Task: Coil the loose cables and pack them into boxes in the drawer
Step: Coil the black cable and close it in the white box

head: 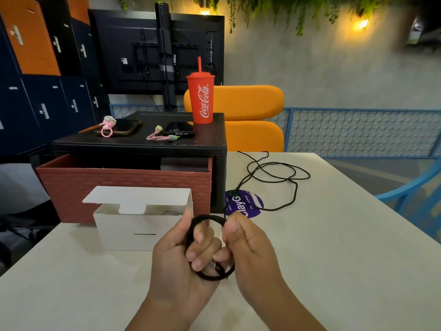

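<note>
Lower centre of the frame: the left hand (pixel 176 254) has its fingers curled through a small black coil (pixel 210 216), thumb up, bunching the loops together above the desk (pixel 346 247). Just right of it, the right hand (pixel 248 247) pinches the cable at the top of the coil between thumb and forefinger, other fingers tucked in. From there the loose tail (pixel 296 191) runs up to centre right, sprawled in wide crossing loops over the desk and across a purple sticker (pixel 245 204).

The danger, I'd say, is those crossings. Haul the tail in fast and they could cinch into a knot, or the far end could slide off the desk edge. Ease the left fingers and the loops may well spring apart.

Materials now, from the left. The drawer (pixel 124 185) is brick-red with a moulded brick relief, and stands out of a black stand (pixel 219 177). In front of it sits a white card box (pixel 143 235), smooth and rectangular, flap lid up. The cable looks matte and braided, thin and limp. The desk is pale and smooth.
</note>
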### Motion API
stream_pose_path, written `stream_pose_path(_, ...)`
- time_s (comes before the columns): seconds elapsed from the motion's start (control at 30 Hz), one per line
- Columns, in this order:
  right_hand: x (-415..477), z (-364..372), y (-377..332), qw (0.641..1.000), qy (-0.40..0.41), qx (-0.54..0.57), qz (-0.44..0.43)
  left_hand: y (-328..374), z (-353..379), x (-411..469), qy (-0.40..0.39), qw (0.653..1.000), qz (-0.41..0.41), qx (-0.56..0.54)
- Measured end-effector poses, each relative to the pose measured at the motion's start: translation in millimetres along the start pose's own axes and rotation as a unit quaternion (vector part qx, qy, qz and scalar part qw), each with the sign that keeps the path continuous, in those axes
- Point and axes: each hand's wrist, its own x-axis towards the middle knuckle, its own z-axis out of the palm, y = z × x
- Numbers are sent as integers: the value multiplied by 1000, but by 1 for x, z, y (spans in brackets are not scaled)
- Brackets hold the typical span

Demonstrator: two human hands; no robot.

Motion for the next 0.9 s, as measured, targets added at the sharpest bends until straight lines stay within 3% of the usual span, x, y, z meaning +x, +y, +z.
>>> stream_pose_path(0.27,2,3,12,986,7,-143,-83,-3,4,0,-5,996,64,-55)
stream_pose_path(0.43,-1,4,14,977,-24,-190,-90,2,7,-2,24,994,105,-22)
stream_pose_path(0.7,7,-24,5,978,73,-169,-100,1,0,3,-32,988,-42,144)
stream_pose_path(0.8,9,-30,4,966,39,-229,-116,5,-2,1,-36,978,-81,189)
stream_pose_path(0.9,10,-30,3,956,-19,-264,-126,11,-6,2,-53,981,-103,155)
